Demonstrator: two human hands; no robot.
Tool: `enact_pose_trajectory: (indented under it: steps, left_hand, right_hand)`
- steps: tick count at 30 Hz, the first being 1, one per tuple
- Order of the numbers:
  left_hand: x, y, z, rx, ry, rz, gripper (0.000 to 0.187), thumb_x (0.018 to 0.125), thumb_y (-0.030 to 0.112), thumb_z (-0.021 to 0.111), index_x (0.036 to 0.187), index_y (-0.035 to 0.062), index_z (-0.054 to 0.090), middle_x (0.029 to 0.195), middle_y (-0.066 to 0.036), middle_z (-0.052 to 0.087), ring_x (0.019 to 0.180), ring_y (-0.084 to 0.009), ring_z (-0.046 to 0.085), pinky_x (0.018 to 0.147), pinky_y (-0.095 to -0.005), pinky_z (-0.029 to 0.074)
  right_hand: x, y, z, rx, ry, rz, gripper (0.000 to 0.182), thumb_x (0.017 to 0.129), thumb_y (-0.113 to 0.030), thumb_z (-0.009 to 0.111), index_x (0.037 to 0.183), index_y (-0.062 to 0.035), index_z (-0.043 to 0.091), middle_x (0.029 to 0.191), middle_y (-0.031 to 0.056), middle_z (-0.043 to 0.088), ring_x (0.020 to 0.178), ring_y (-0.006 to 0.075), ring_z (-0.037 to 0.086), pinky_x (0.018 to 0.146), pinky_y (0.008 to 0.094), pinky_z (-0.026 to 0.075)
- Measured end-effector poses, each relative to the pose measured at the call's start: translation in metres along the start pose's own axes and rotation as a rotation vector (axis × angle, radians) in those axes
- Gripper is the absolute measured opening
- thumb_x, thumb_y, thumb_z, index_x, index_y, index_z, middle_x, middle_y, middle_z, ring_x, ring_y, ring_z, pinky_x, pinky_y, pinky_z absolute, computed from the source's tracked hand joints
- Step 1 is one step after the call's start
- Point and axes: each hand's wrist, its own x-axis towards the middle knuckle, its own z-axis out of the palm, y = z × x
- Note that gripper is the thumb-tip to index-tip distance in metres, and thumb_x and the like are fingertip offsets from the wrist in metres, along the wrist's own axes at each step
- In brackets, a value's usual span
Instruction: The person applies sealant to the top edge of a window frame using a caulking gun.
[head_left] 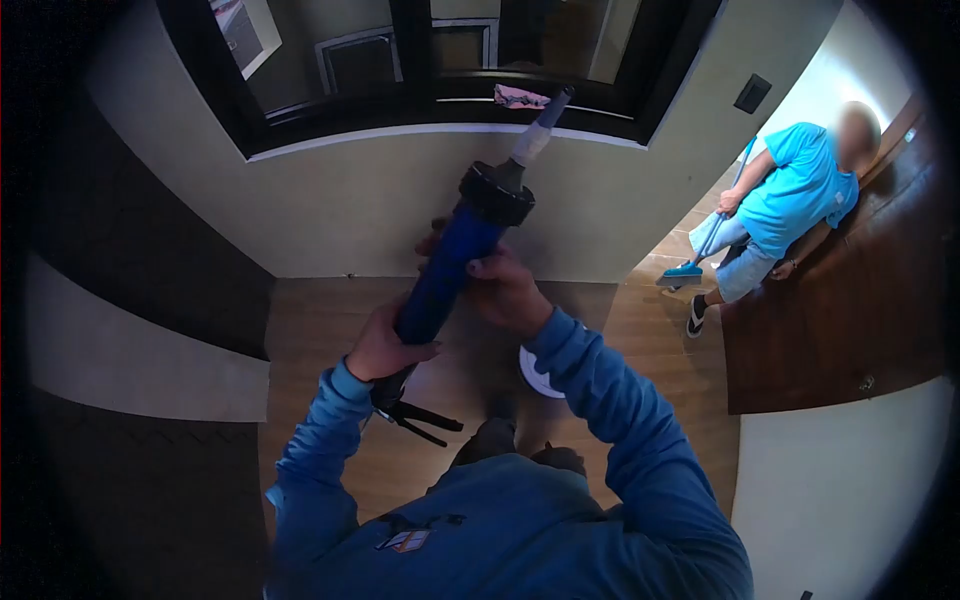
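Blue caulking gun (440,272) held aslant in front of the body, tip toward the far side and a little right, black handle and trigger (425,418) at the near left end. Left hand (385,338) clamped around the lower barrel, thumb across it. Right hand (508,290) closed on the upper barrel just below the black collar (497,194), thumb on the right side, fingertips showing at the left. Pale wrapping (532,143) around part of the nozzle (560,104), dark at its end.

Far side: dark-framed window (420,100) in a pale wall (370,200). Pink patterned item (520,97) at the window's lower frame, near the nozzle. Small black fixture (752,93) on the wall, far right.

Below: wood-look floor (325,330). White round object (540,375), partly hidden by the right sleeve (620,390).

Right side: another person (800,195) in a light blue shirt, holding a long-handled broom (683,273), beside a brown wooden panel (830,310).
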Motion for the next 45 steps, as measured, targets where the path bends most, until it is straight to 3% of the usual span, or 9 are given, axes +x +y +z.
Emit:
enact_pose_trajectory:
  steps: [2, 5, 9, 11, 14, 22, 27, 37, 45]
  left_hand:
    - [0.037, 0.024, -0.003, 0.111, 0.238, 0.17, 0.052, 0.065, 0.022, 0.081, 0.106, 0.0009, 0.057, 0.084, -0.01, 0.064, 0.074, -0.0202, 0.062, 0.072, -0.032, 0.049]
    - [0.088, 0.066, -0.023, 0.354, 0.411, 0.016, 0.048, 0.065, 0.016, 0.08, 0.104, -0.0028, 0.057, 0.08, -0.012, 0.062, 0.074, -0.0162, 0.059, 0.071, -0.029, 0.047]
    - [0.152, 0.071, -0.047, 0.652, 0.462, 0.021, 0.05, 0.067, 0.028, 0.079, 0.103, 0.0022, 0.057, 0.079, -0.018, 0.066, 0.073, -0.0315, 0.066, 0.071, -0.0361, 0.05]
    - [0.177, 0.082, -0.045, 0.711, 0.488, -0.055, 0.052, 0.067, 0.03, 0.079, 0.105, 0.0037, 0.056, 0.082, -0.018, 0.066, 0.077, -0.0344, 0.066, 0.072, -0.0392, 0.051]
    - [0.2, 0.109, -0.035, 0.974, 0.515, -0.154, 0.05, 0.068, 0.03, 0.078, 0.104, 0.0055, 0.053, 0.085, -0.018, 0.065, 0.08, -0.0371, 0.064, 0.072, -0.043, 0.051]
    - [0.285, 0.198, -0.009, 1.202, 0.487, -0.505, 0.057, 0.068, 0.028, 0.077, 0.114, 0.0051, 0.052, 0.098, -0.018, 0.062, 0.085, -0.0386, 0.062, 0.072, -0.0458, 0.051]
    - [0.308, 0.243, -0.001, 1.445, 0.286, -0.708, 0.067, 0.07, 0.027, 0.076, 0.124, 0.0042, 0.044, 0.109, -0.016, 0.057, 0.084, -0.0355, 0.062, 0.071, -0.0438, 0.05]
    - [0.362, 0.313, 0.002, 2.066, 0.081, -0.545, 0.046, 0.076, 0.016, 0.065, 0.117, 0.0058, 0.046, 0.099, -0.008, 0.058, 0.082, -0.0238, 0.062, 0.068, -0.0326, 0.051]
    - [0.349, 0.353, 0.0, 2.197, -0.165, -0.688, 0.044, 0.077, 0.016, 0.062, 0.118, 0.0081, 0.048, 0.096, -0.006, 0.057, 0.083, -0.0215, 0.06, 0.072, -0.032, 0.047]
  right_hand:
    - [0.027, -0.047, -0.039, -0.43, 0.041, -0.07, 0.056, 0.071, -0.015, 0.063, 0.124, -0.0037, 0.046, 0.116, 0.013, 0.056, 0.114, 0.0251, 0.052, 0.099, 0.0397, 0.041]
    - [0.077, -0.131, -0.145, -0.901, 0.106, 0.003, 0.042, 0.08, -0.015, 0.063, 0.119, -0.0039, 0.051, 0.115, 0.0098, 0.056, 0.109, 0.0205, 0.054, 0.091, 0.0341, 0.045]
    - [0.147, -0.215, -0.257, -1.375, 0.25, 0.014, 0.039, 0.078, -0.018, 0.067, 0.113, -0.0055, 0.055, 0.109, 0.0113, 0.056, 0.102, 0.0234, 0.056, 0.087, 0.0356, 0.046]
    - [0.177, -0.235, -0.289, -1.818, 0.091, -0.373, 0.044, 0.072, -0.018, 0.069, 0.113, -0.0066, 0.055, 0.107, 0.0139, 0.054, 0.103, 0.031, 0.054, 0.089, 0.0408, 0.044]
    - [0.214, -0.242, -0.308, -2.041, -0.062, -0.609, 0.046, 0.069, -0.017, 0.069, 0.112, -0.0077, 0.055, 0.109, 0.0143, 0.051, 0.106, 0.0358, 0.048, 0.093, 0.045, 0.04]
    - [0.253, -0.258, -0.361, -1.898, -0.235, -0.464, 0.044, 0.07, -0.014, 0.068, 0.112, -0.0087, 0.055, 0.113, 0.0134, 0.049, 0.11, 0.0327, 0.047, 0.093, 0.0471, 0.037]
    - [0.254, -0.273, -0.365, -1.813, -0.307, -0.361, 0.046, 0.071, -0.016, 0.069, 0.113, -0.0067, 0.054, 0.116, 0.0147, 0.047, 0.11, 0.0347, 0.046, 0.092, 0.048, 0.038]
    - [0.262, -0.28, -0.375, -1.881, -0.34, -0.323, 0.051, 0.073, -0.022, 0.067, 0.118, -0.006, 0.052, 0.119, 0.0131, 0.047, 0.113, 0.033, 0.046, 0.09, 0.0497, 0.04]
    - [0.26, -0.286, -0.371, -1.886, -0.323, -0.317, 0.053, 0.071, -0.025, 0.068, 0.116, -0.0039, 0.053, 0.121, 0.0136, 0.046, 0.113, 0.0329, 0.045, 0.09, 0.0471, 0.042]
